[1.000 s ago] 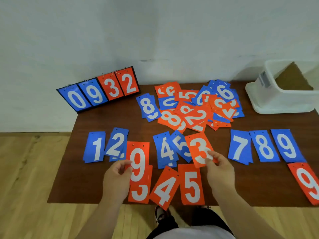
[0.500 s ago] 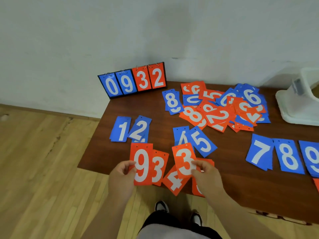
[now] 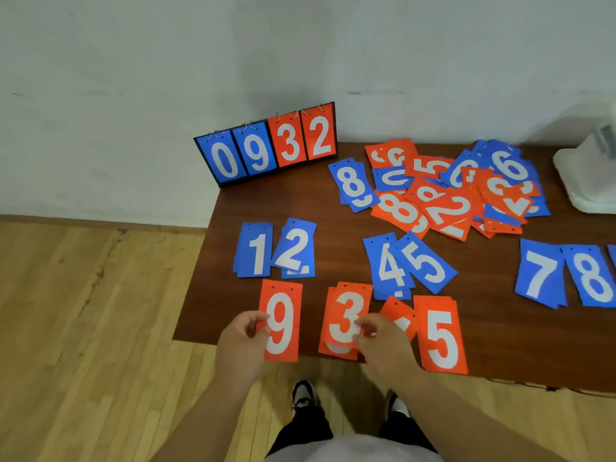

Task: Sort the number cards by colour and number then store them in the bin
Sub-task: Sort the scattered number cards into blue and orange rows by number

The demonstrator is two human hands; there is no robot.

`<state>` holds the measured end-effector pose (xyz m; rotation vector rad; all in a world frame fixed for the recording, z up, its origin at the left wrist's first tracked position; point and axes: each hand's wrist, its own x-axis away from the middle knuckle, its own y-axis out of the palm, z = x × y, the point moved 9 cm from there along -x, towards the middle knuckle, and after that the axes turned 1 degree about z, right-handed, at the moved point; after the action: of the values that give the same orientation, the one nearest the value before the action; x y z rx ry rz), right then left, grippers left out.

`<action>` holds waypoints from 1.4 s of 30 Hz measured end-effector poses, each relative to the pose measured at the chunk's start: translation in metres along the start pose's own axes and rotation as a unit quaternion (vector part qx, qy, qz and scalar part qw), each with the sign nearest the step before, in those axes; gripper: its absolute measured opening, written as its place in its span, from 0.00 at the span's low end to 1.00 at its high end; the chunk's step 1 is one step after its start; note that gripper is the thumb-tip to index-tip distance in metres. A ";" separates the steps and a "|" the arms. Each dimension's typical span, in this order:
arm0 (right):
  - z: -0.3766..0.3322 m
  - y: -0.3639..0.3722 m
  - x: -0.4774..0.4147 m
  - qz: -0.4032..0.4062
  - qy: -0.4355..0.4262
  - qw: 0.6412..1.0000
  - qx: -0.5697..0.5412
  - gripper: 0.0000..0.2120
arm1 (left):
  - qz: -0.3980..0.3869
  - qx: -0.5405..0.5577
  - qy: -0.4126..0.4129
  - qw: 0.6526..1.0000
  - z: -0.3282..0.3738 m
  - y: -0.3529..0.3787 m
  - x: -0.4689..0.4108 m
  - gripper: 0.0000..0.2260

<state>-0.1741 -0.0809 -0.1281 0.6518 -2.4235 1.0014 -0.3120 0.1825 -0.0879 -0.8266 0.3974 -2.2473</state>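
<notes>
My left hand (image 3: 245, 341) pinches the left edge of a red 9 card (image 3: 281, 320) at the table's near left corner. My right hand (image 3: 380, 338) holds a red 3 card (image 3: 345, 315) lying on top of another red 3. A red 4 (image 3: 398, 311) is partly hidden behind my right hand, beside a red 5 (image 3: 440, 335). Blue 1 (image 3: 253, 250), 2 (image 3: 296, 248), 4 (image 3: 386, 265), 5 (image 3: 426, 261), 7 (image 3: 540, 273) and 8 (image 3: 591, 276) lie in a row. An unsorted pile (image 3: 450, 198) sits behind. The white bin (image 3: 586, 181) is cut off at the right edge.
A flip scoreboard (image 3: 266, 146) reading 0932 stands at the table's (image 3: 500, 345) far left corner against the wall. Blue 8 cards (image 3: 353, 186) lie beside the pile. The wooden floor lies left of and below the table, with my shoes at the near edge.
My right hand laid the red 3 onto the other red 3. My left hand slid the red 9 left, apart from the 3s. The view swung left, so the bin is mostly out of frame.
</notes>
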 end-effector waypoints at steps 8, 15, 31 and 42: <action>-0.005 0.003 0.012 0.049 0.052 0.994 0.087 0.09 | -0.088 -0.054 0.026 0.994 0.016 0.020 -0.035 0.07; -0.005 -0.052 0.025 0.121 0.071 0.971 -0.195 0.05 | -0.216 -0.060 0.114 0.968 0.077 0.109 0.004 0.11; 0.201 -0.314 0.033 0.230 0.072 0.954 -0.181 0.06 | -0.355 -0.196 0.241 0.882 0.195 0.431 0.164 0.11; 0.351 -0.466 0.010 0.195 0.102 0.975 -0.034 0.08 | -0.366 -0.273 0.207 0.865 0.207 0.630 0.269 0.15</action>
<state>0.0096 -0.6343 -0.1012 0.0391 -2.4357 1.0667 -0.0027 -0.4624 -0.1208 -0.8535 1.1175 -3.1062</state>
